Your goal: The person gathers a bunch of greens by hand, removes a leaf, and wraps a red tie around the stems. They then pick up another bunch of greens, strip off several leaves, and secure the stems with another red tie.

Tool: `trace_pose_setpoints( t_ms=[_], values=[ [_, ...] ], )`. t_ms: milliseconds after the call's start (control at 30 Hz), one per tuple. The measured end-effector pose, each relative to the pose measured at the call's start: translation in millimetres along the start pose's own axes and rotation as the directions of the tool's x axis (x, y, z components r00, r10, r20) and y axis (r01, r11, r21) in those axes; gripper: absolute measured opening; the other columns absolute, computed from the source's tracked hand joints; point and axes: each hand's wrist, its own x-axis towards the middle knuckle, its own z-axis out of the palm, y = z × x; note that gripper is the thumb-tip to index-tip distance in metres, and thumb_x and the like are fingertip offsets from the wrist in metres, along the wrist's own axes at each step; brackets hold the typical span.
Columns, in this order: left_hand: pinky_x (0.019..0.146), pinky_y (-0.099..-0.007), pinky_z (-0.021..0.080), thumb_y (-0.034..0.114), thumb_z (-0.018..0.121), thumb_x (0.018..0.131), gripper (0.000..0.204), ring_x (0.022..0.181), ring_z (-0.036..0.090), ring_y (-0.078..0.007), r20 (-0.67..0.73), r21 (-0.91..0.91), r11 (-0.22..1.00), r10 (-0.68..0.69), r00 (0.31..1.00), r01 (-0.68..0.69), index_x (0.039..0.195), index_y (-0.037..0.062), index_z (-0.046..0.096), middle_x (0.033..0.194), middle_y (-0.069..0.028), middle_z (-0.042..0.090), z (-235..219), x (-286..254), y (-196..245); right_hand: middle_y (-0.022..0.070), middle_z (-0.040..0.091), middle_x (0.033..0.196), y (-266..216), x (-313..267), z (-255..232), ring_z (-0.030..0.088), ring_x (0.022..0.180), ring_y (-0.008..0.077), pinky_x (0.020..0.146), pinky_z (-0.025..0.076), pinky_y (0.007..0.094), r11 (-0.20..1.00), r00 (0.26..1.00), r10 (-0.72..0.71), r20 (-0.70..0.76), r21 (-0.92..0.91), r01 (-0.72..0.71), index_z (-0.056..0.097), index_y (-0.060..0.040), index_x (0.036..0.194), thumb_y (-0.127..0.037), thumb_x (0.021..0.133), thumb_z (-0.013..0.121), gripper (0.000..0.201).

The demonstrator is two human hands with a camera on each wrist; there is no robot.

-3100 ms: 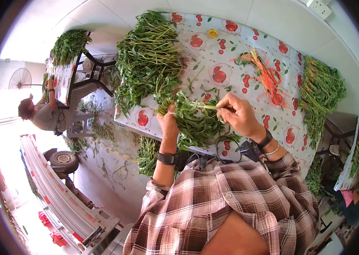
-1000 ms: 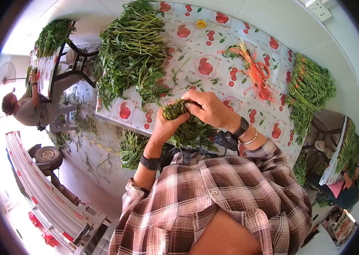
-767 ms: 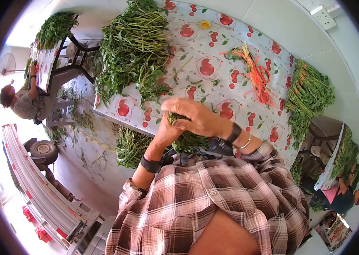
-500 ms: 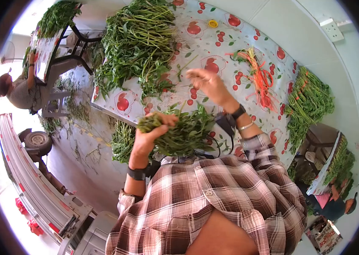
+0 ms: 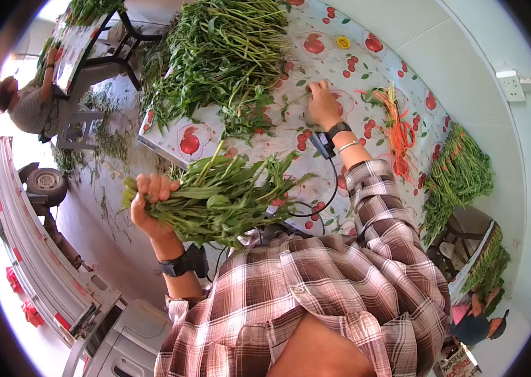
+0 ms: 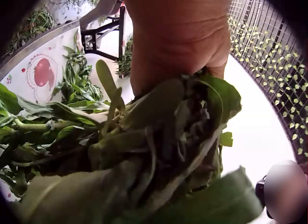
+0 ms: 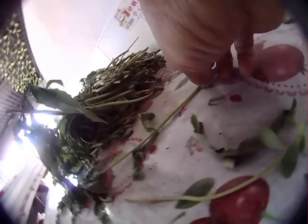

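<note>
In the head view my left hand (image 5: 152, 204) grips a bunch of leafy green stems (image 5: 221, 198) near its cut ends, left of the table's front edge. The leaves spread to the right in front of the plaid shirt. In the left wrist view, leaves hide most of the left fingers. My right hand (image 5: 323, 105) is down at the tabletop, its fingertips pinching the end of a single loose stem (image 7: 166, 124), as the right wrist view shows. A large heap of greens (image 5: 227, 56) lies left of this hand.
The table (image 5: 205, 129) has a cherry-print cover. Orange ties (image 5: 397, 135), a yellow ring (image 5: 342, 42) and tied greens (image 5: 460, 169) lie farther right. A cable (image 5: 334, 182) hangs from the right wrist. Another person (image 5: 33, 113) works at a table at far left.
The right hand left the bunch and reached out to the loose stem on the table. The left hand swung the bunch left, toward the table's edge, and its leaves now fan rightward.
</note>
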Motion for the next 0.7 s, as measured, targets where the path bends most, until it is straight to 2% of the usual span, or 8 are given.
trace_pose_setpoints(
  t_ms=[167,233,300,333,367,400,467,700],
  values=[
    [0.082,-0.0337,0.039,0.017,0.057,0.081,0.016,0.075,0.044,-0.0145,-0.071,0.026,0.996,-0.088,0.994,0.09,0.084,0.0116,0.042,0.072,0.0012,0.04,-8,14,-20,0.0182,0.053,0.103,5,-4,-4,0.057,0.088,0.0393,0.07,0.047,0.048,0.983,0.991,-0.104,0.086,-0.145,0.116,0.05,-0.0026,0.089,-0.007,0.081,0.045,0.01],
    [0.082,-0.0348,0.04,0.018,0.058,0.08,0.017,0.074,0.046,-0.0156,-0.122,0.086,0.989,-0.109,0.987,0.12,0.082,0.01,0.043,0.072,0.0001,0.042,-9,20,-30,0.0181,0.06,0.087,6,-13,-9,0.057,0.081,0.0425,0.068,0.046,0.0487,0.996,0.994,-0.019,0.105,-0.085,0.028,0.049,-0.0025,0.087,-0.007,0.081,0.045,0.008],
    [0.082,-0.036,0.041,0.018,0.059,0.079,0.018,0.074,0.048,-0.0167,-0.17,0.139,0.976,-0.141,0.975,0.166,0.08,0.0084,0.044,0.071,-0.0009,0.044,-6,26,-42,0.0147,0.063,0.073,2,-29,-23,0.061,0.067,0.0355,0.062,0.046,0.0438,0.995,0.992,-0.028,0.122,-0.094,0.04,0.052,-0.0027,0.094,-0.008,0.082,0.048,0.013],
    [0.08,-0.0359,0.042,0.019,0.06,0.078,0.018,0.073,0.05,-0.0176,-0.146,0.228,0.955,-0.157,0.977,0.188,0.078,0.0074,0.046,0.071,-0.0023,0.047,-3,29,-48,0.0122,0.064,0.073,-9,-37,-42,0.058,0.06,0.0262,0.056,0.045,0.0372,0.961,0.973,0.021,0.228,0.265,-0.083,0.054,-0.0028,0.098,-0.009,0.084,0.049,0.016],
    [0.079,-0.0357,0.042,0.019,0.06,0.078,0.018,0.073,0.052,-0.0184,-0.119,0.315,0.926,-0.178,0.977,0.208,0.077,0.0064,0.048,0.071,-0.0037,0.049,2,32,-55,0.0098,0.065,0.073,-19,-45,-62,0.056,0.052,0.0169,0.049,0.044,0.0307,0.788,0.94,0.03,0.339,0.571,-0.231,0.056,-0.0029,0.102,-0.009,0.085,0.05,0.018],
    [0.072,-0.0326,0.044,0.017,0.062,0.078,0.017,0.071,0.054,-0.0176,-0.114,0.358,0.913,-0.166,0.98,0.196,0.077,0.0035,0.052,0.072,-0.0064,0.055,8,33,-63,0.0098,0.065,0.073,-25,-52,-78,0.056,0.052,0.0169,0.049,0.044,0.0307,0.789,0.942,0.036,0.333,0.569,-0.232,0.056,-0.0029,0.102,-0.009,0.085,0.05,0.018],
    [0.07,-0.0307,0.044,0.017,0.062,0.078,0.016,0.071,0.054,-0.0163,-0.108,0.434,0.86,-0.244,0.964,0.267,0.079,0.0026,0.054,0.074,-0.0071,0.057,24,36,-75,0.0065,0.066,0.077,-35,-66,-108,0.044,0.047,0.0023,0.042,0.034,0.0179,0.255,0.82,-0.005,0.572,0.794,-0.552,0.059,-0.0019,0.106,-0.007,0.088,0.05,0.021],
    [0.071,-0.0286,0.044,0.019,0.065,0.078,0.019,0.076,0.055,-0.0147,0.02,0.646,0.675,-0.481,0.876,0.356,0.082,0.0021,0.057,0.078,-0.0055,0.059,60,34,-128,0.006,0.06,0.075,-83,-115,-156,0.033,0.042,0.0006,0.038,0.027,0.0146,-0.044,0.847,-0.074,0.527,0.847,-0.53,0.062,-0.0034,0.1,-0.004,0.089,0.049,0.017]
  ],
)
